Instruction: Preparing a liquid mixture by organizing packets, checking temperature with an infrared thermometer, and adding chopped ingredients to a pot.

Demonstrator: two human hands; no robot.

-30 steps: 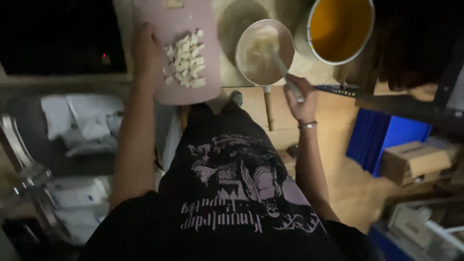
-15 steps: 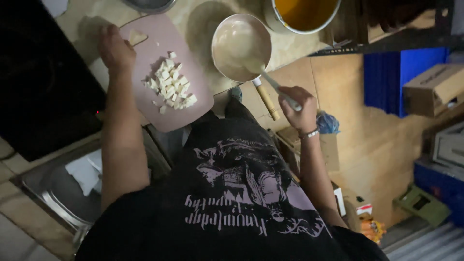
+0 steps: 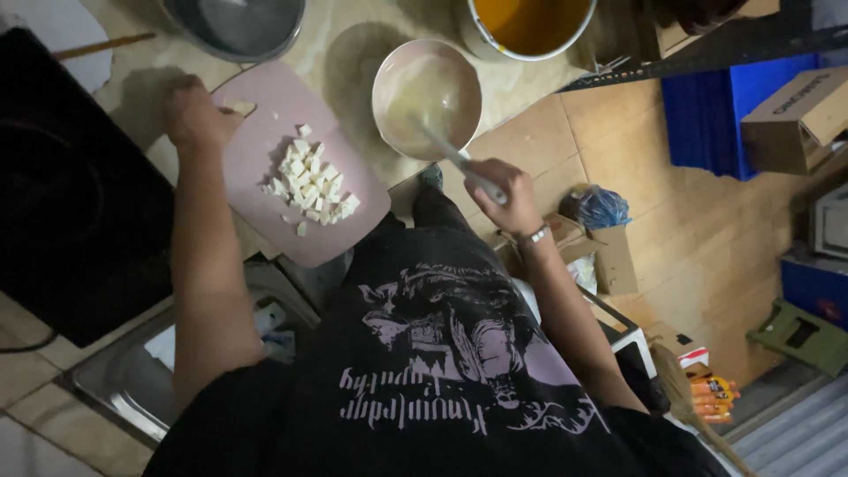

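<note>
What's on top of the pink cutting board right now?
On the pink cutting board lies a pile of small white cubes, loosely heaped near its middle. The left hand grips its far corner, covering that part. What lies under the board is hidden.

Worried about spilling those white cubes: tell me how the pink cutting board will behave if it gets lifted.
The pink cutting board looks thin and flat, so probably light and perhaps slightly flexible. The white cubes lie loose in a pile, so they would likely slide off at any tilt. The left hand grips only one far corner, and a corner overhangs the counter edge, so lifting there may tip it.
</note>
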